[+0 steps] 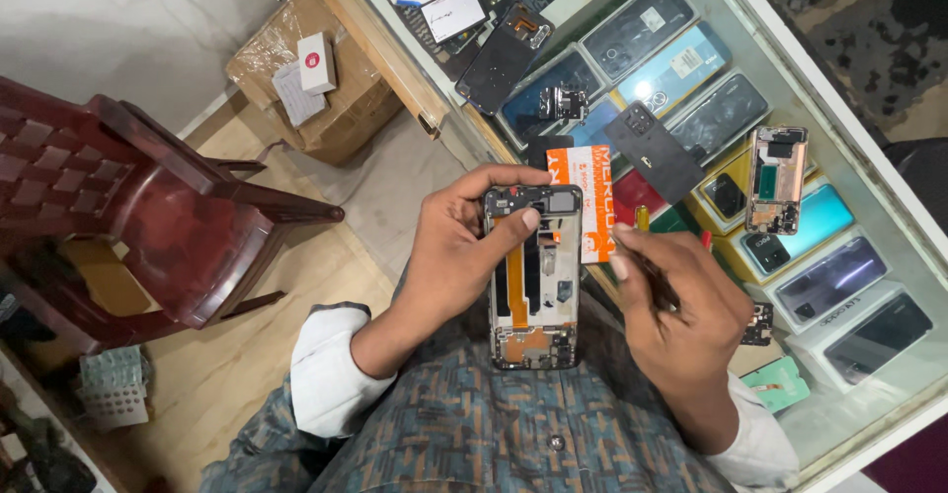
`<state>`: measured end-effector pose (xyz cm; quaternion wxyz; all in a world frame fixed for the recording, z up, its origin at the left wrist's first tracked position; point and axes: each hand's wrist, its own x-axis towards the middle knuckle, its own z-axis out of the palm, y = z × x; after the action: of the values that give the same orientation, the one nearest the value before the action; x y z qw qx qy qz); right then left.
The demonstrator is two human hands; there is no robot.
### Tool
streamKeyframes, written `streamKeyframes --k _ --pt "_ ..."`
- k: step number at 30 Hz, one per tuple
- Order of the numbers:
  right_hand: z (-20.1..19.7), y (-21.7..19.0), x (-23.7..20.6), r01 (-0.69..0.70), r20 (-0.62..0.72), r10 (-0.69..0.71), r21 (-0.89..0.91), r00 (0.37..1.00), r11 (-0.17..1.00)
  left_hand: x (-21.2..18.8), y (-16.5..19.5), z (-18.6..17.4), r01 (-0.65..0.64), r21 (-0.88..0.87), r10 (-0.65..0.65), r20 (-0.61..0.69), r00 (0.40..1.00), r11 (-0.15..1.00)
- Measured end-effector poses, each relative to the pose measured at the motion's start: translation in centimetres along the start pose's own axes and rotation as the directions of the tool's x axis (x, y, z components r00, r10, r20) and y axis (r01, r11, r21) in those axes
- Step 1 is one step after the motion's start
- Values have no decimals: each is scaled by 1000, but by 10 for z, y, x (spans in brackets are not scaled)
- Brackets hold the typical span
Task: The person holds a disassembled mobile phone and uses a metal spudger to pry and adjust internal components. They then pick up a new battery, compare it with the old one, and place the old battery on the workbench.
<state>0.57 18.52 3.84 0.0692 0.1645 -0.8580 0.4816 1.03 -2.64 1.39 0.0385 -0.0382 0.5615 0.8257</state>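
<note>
Left grip (459, 246) holding opened phone (533, 276), glass counter (879, 157)

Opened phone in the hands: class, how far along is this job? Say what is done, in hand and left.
Done: the phone has its back off, insides bare; a black cover lies on the glass counter. In hand: left hand grips the phone, right hand holds a thin tool beside it. Left: phone not yet closed.

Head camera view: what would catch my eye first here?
At centre, the left hand holds an opened phone with its back off, orange ribbon and parts exposed. The right hand pinches a thin tool beside it. Behind them, a glass counter displays rows of phones.
</note>
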Motion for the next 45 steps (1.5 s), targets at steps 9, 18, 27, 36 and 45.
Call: streamKeyframes --k 9,18,27,36,45 --pt "16 -15 9 59 79 -61 19 995 998 -11 11 5 13 -23 -13 2 1000 1000" --pt "13 -25 14 37 81 -35 -30 996 999 -12 6 -1 15 -149 -3 81 997 989" --pt "2 -10 2 53 -25 -57 -129 998 990 2 -30 -13 117 -185 -102 90 991 976" --pt "0 -9 2 100 52 -88 -325 995 940 5 -27 -8 127 -59 -122 91 988 990" --pt "0 -13 7 111 31 -107 -269 994 957 1 -12 6 57 20 -58 51 997 998"
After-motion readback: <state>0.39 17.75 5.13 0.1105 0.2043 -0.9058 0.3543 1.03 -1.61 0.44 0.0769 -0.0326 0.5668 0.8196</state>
